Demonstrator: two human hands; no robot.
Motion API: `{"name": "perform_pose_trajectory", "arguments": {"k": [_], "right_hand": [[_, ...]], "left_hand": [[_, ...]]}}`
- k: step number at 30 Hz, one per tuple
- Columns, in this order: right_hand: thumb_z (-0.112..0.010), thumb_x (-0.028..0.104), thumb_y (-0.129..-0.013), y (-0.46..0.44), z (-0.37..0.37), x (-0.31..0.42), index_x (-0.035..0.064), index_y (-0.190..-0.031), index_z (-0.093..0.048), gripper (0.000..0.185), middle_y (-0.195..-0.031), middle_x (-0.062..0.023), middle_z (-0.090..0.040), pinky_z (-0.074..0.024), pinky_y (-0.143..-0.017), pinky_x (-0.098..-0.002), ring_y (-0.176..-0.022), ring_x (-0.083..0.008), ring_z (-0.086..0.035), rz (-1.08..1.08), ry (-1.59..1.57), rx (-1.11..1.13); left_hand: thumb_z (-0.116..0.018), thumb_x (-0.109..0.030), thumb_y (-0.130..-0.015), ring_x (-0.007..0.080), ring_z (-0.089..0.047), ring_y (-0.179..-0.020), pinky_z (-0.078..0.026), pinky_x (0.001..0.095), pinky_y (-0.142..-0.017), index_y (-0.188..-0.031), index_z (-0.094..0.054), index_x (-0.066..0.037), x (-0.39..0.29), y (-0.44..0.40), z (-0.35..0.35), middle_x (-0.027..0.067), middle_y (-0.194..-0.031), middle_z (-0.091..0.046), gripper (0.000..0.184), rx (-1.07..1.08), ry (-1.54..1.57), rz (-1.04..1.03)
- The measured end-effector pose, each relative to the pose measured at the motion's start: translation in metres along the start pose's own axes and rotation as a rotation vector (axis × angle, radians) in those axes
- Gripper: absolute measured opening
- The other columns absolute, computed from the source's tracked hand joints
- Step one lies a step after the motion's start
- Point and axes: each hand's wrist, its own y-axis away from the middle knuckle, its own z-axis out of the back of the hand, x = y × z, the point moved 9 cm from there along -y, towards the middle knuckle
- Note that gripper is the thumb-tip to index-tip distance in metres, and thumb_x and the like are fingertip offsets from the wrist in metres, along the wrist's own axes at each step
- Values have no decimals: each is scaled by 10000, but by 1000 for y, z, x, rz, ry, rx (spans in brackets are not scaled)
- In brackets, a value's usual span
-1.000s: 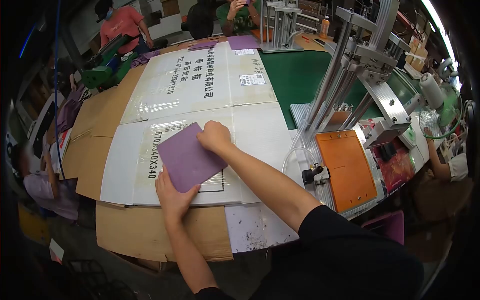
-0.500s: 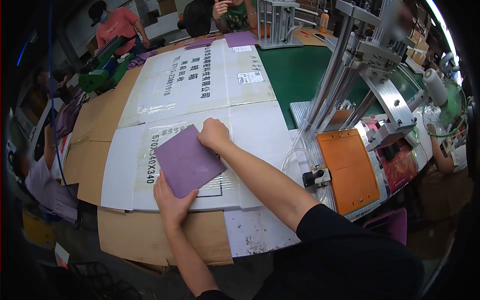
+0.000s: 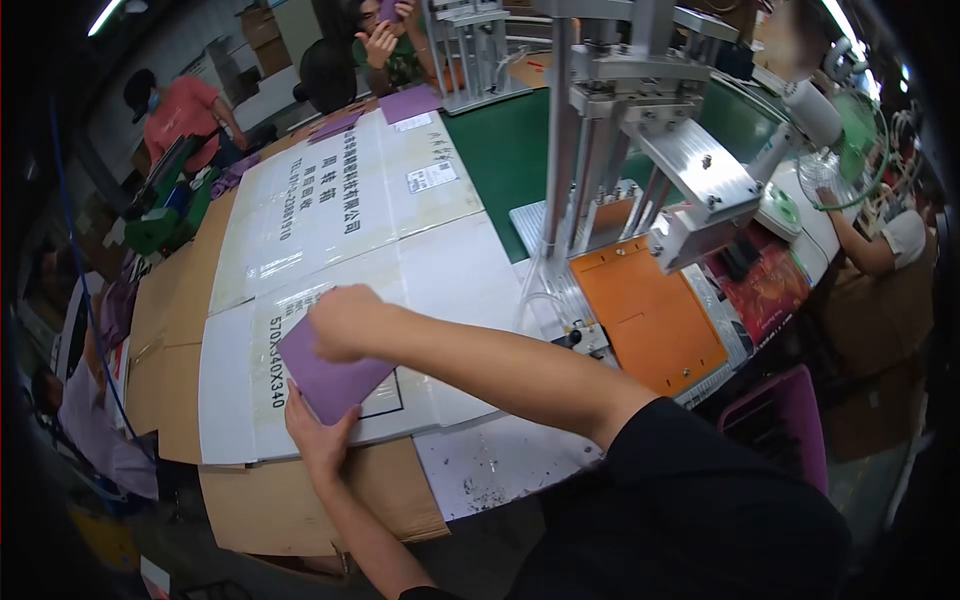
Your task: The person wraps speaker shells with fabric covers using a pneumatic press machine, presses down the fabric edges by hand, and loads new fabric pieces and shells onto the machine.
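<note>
A purple sheet [image 3: 335, 385] lies tilted on the white printed cardboard [image 3: 450, 270]. My left hand [image 3: 320, 430] grips its lower corner, with the thumb on the right side and the fingers along the left edge. Over the upper part of the sheet is my right hand [image 3: 345, 322], curled and a little blurred, hiding the top corner. Whether its fingers pinch anything cannot be made out.
To the right stands a metal press [image 3: 620, 130] with an orange plate [image 3: 650, 315]. Brown cardboard [image 3: 330, 500] lines the near edge. A purple bin [image 3: 815, 430] is at lower right. Co-workers, one a person in a pink shirt [image 3: 185, 115], are around the table.
The view has turned to the right. My right hand has moved from the sheet's upper right edge to over its upper part. My left hand keeps its grip on the lower corner.
</note>
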Motion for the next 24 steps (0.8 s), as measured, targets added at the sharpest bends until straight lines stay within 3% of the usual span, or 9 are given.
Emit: {"name": "perform_pose_trajectory", "arguments": {"k": [6,8,12,15,16,18,21,22,24], "right_hand": [[-647,341,-822,198,34,50,-18,-915,-609,372,-862,-155,-628,-501,-748,-432,-855,-322,-621,509,70,151],[-599,367,-893,283,48,30,-33,-1047,-578,429,-943,-187,-615,-481,-817,-427,-907,-348,-606,533,-258,329],[-665,261,-887,392,77,-96,-26,-1236,-537,470,-1165,-165,-616,-461,-927,-362,-1088,-288,-593,107,-706,328],[-615,261,-915,462,134,-227,-11,-1166,-608,370,-1040,-107,-671,-484,-881,-319,-985,-193,-631,-333,-478,-209],[-629,272,-899,485,143,-279,-17,-1151,-617,384,-984,-92,-675,-490,-848,-315,-916,-163,-624,-512,-612,-375],[-622,291,-876,512,179,-357,-24,-1130,-627,404,-962,-105,-679,-489,-810,-309,-877,-166,-625,-624,-484,-597],[-675,326,-813,507,216,-472,1,-1072,-655,416,-1011,-168,-682,-500,-834,-349,-924,-283,-656,-762,-178,-640],[-686,263,-815,492,223,-512,-6,-1090,-636,388,-994,-145,-687,-509,-805,-347,-892,-249,-658,-726,-54,-636],[-704,210,-730,446,238,-568,15,-1025,-622,363,-933,-181,-662,-511,-816,-387,-906,-329,-640,-759,198,-506]], "left_hand": [[-848,-270,-579,381,-429,-1225,-342,436,-1040,-1434,-283,38,2,1,-2,237,-1321,-447,1070,-32,23,-37],[-844,-265,-587,380,-426,-1231,-336,432,-1048,-1436,-279,38,2,2,-1,237,-1325,-445,1064,-31,25,-15],[-827,-211,-622,360,-403,-1263,-299,403,-1075,-1433,-279,49,11,1,-5,238,-1351,-423,1013,-14,68,-10],[-795,-155,-662,336,-352,-1311,-254,389,-1105,-1452,-249,30,40,-3,-18,244,-1404,-366,978,29,168,-16],[-782,-139,-679,330,-329,-1334,-239,388,-1113,-1461,-236,19,44,-7,-20,248,-1426,-342,967,49,214,-13],[-753,-103,-788,261,-536,-594,-464,305,-508,-1348,-374,-16,31,-13,-17,220,-912,-588,682,10,367,-274],[-778,-152,-775,303,-602,-711,-503,318,-532,-1497,-85,-94,34,-13,-22,288,-1150,-520,1003,167,203,-160],[-767,-146,-762,306,-495,-932,-406,343,-730,-1491,-125,-64,38,-11,-22,271,-1258,-441,975,129,213,-79],[-744,-133,-735,312,-280,-1373,-213,393,-1126,-1478,-204,-5,59,12,-11,237,-1475,-285,927,-26,242,125]]}}
